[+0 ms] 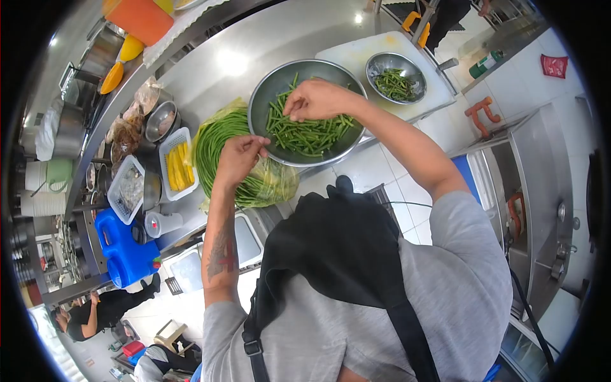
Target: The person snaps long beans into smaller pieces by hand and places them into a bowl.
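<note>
A large steel bowl point(254, 95) holds many cut green bean pieces point(309, 135). Over these pieces hangs my right hand point(318, 100), its fingers curled down and pressed together; what lies in them, if anything, is hidden. My left hand point(242, 158) is closed in a pinch beside the bowl's left rim, and I cannot make out what it holds. Below and around that hand lies a bundle of long whole green beans point(213, 146) in a yellowish plastic bag point(278, 181).
A smaller steel bowl point(417, 79) with green pieces stands on a white cutting board point(337, 54). Left are a white basket point(184, 137) of yellow strips, another white basket point(114, 194) and a blue jug point(121, 248). Other people point(105, 312) are at lower left.
</note>
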The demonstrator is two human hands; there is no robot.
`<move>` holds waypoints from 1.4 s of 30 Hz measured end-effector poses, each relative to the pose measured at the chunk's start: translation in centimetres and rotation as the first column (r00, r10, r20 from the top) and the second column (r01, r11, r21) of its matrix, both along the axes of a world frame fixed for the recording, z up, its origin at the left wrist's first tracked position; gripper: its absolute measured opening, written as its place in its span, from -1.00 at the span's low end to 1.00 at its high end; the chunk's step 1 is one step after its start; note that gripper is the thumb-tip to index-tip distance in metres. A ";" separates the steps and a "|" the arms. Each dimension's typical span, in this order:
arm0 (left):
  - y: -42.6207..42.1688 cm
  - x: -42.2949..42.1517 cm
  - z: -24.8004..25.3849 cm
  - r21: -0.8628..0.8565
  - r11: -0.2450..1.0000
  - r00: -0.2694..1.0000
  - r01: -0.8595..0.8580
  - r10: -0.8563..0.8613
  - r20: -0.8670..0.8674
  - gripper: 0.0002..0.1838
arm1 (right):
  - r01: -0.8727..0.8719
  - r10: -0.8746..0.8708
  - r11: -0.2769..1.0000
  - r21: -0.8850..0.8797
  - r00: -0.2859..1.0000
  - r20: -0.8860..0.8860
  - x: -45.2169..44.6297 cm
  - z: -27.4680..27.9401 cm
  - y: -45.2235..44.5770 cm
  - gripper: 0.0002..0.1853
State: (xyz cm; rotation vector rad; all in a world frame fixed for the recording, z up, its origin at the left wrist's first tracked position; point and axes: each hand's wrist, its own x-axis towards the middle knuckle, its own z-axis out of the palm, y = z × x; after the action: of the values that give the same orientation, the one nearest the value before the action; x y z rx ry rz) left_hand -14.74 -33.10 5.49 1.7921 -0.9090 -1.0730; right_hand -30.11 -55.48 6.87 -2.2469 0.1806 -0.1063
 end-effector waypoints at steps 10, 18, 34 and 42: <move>-1.0 -1.7 0.0 -0.005 1.000 0.947 -0.030 0.030 0.321 -0.75 | 0.216 -0.117 0.838 -0.501 0.968 0.223 0.1 -3.4 2.2 -0.75; -0.2 0.3 2.3 0.087 0.994 0.841 -0.058 0.096 -0.532 -0.65 | -0.019 0.018 0.999 -0.036 0.999 -0.035 0.0 1.0 1.3 -0.71; -0.9 -0.6 -0.6 -0.237 0.924 0.949 -0.301 0.264 -0.173 -0.81 | 0.253 -0.191 0.918 -0.307 0.957 0.217 0.3 -1.1 2.2 -0.74; -4.5 -5.6 1.8 -0.342 0.894 0.948 -0.288 0.216 -0.234 -0.64 | 0.287 -0.366 0.872 0.397 0.921 0.138 -3.1 -1.0 3.8 -0.73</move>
State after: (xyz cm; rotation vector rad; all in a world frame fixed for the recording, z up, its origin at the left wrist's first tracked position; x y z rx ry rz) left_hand -20.36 -37.60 7.25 1.4172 -0.6847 -0.8231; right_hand -33.25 -51.65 5.86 -1.7945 0.4330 -0.4537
